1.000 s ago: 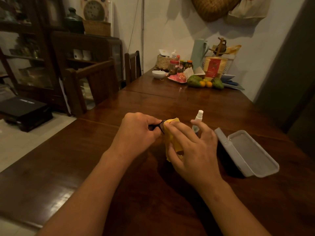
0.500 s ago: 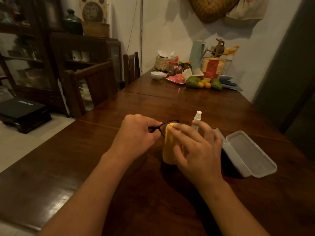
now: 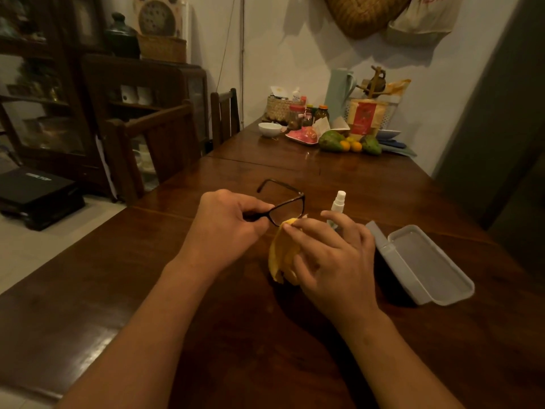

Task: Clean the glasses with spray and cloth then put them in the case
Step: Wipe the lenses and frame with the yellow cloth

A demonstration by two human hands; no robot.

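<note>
My left hand (image 3: 227, 228) grips the dark-framed glasses (image 3: 287, 203) by one side, holding them above the wooden table (image 3: 147, 290). One lens and a temple arm are in plain sight. My right hand (image 3: 333, 261) pinches a yellow cloth (image 3: 280, 255) against the lower edge of that lens. A small white spray bottle (image 3: 337, 203) stands upright just behind my right fingers. The grey glasses case (image 3: 424, 261) lies open on the table to the right, with nothing inside.
Fruit (image 3: 345, 141), jars, a white bowl (image 3: 269, 129) and a red packet crowd the table's far end by the wall. Two wooden chairs (image 3: 156, 143) stand along the left side. A dark cabinet (image 3: 53, 98) and a black box (image 3: 35, 193) sit further left.
The cloth covered the lens a second ago. Now my right hand has slid it down, and the lens, frame and temple arm show clearly. My left hand kept its grip.
</note>
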